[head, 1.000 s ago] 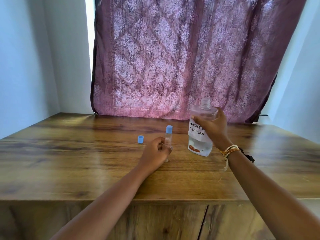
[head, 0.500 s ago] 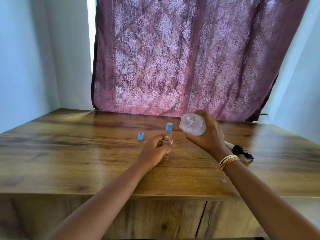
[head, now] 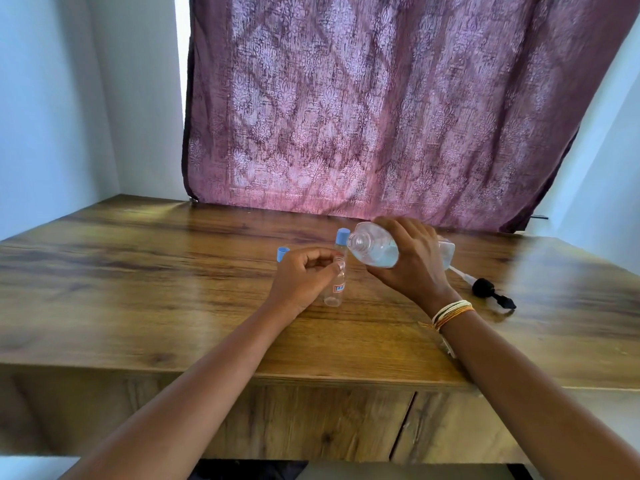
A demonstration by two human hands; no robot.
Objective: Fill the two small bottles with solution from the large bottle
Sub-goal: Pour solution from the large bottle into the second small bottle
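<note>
My right hand grips the large clear bottle, tipped on its side with its open neck pointing left toward the small bottles. My left hand holds an uncapped small clear bottle upright on the wooden table; its mouth sits just below and left of the large bottle's neck. Right behind it stands a second small bottle with its blue cap on. A loose blue cap lies to the left of my left hand.
A black pump top with a white tube lies on the table right of my right hand. A purple patterned curtain hangs behind the table, with pale walls at both sides.
The large bottle went from upright to tipped on its side, its neck lowered toward the small bottle in my left hand. My left hand stayed put.
</note>
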